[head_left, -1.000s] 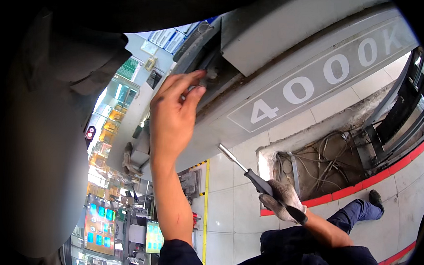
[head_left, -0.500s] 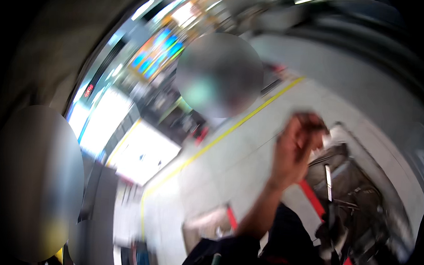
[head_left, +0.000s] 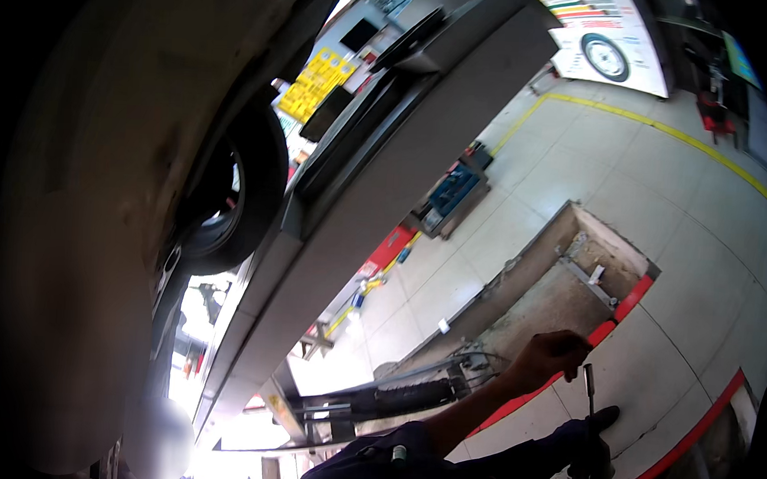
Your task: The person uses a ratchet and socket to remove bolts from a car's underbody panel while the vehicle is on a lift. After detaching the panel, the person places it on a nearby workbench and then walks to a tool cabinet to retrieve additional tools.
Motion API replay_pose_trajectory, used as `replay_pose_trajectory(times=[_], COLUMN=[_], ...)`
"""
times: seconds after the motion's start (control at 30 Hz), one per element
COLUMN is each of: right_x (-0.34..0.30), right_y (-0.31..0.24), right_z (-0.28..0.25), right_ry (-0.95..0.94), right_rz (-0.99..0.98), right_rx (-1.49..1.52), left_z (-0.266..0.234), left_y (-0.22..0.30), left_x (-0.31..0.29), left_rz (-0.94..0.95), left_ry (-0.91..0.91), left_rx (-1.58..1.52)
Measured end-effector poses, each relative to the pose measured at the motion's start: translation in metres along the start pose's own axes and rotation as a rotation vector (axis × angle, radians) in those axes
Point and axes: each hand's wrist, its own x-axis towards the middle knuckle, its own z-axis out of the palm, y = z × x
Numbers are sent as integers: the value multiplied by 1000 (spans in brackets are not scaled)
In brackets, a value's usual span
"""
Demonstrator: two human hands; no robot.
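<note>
My left hand (head_left: 551, 359) reaches out on a bare forearm above the floor, its fingers curled closed. Whatever they may hold is too small to make out. Just below its fingertips rises a slim chrome socket extension (head_left: 589, 382) with a thicker end, standing nearly upright. A slight gap separates this end from the left fingers. My right hand (head_left: 595, 463), dark and in shadow near the lower edge, is closed around the lower part of the extension. Dark clothing around it hides some of its fingers.
A raised vehicle's underside (head_left: 85, 137) with a wheel (head_left: 252, 176) fills the left, beside a long grey lift beam (head_left: 386, 188). Red-edged floor pits (head_left: 636, 296) lie ahead and at lower right. Farther off are a blue tool trolley (head_left: 454, 191), a yellow floor line (head_left: 650, 122) and a display board (head_left: 644, 58).
My view has swung left, bringing the lift beam and wheel in and shifting the board to the upper right. My left hand sits lower in the picture, near the extension's top.
</note>
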Motion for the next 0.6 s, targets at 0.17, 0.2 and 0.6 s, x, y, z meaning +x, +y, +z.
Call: replay_pose_trajectory(times=[0.17, 0.2, 0.6], right_x=[24, 24, 40], right_y=[-3, -9, -28], right_z=[-7, -7, 68], right_ry=[-328, -393, -890], right_rz=[46, 63, 809], right_rx=[-67, -79, 714], left_z=[-39, -46, -109], left_y=[6, 6, -4], left_x=[-45, -60, -170], left_rz=[-120, -153, -158], left_ry=[105, 129, 393], left_rx=[306, 270, -174])
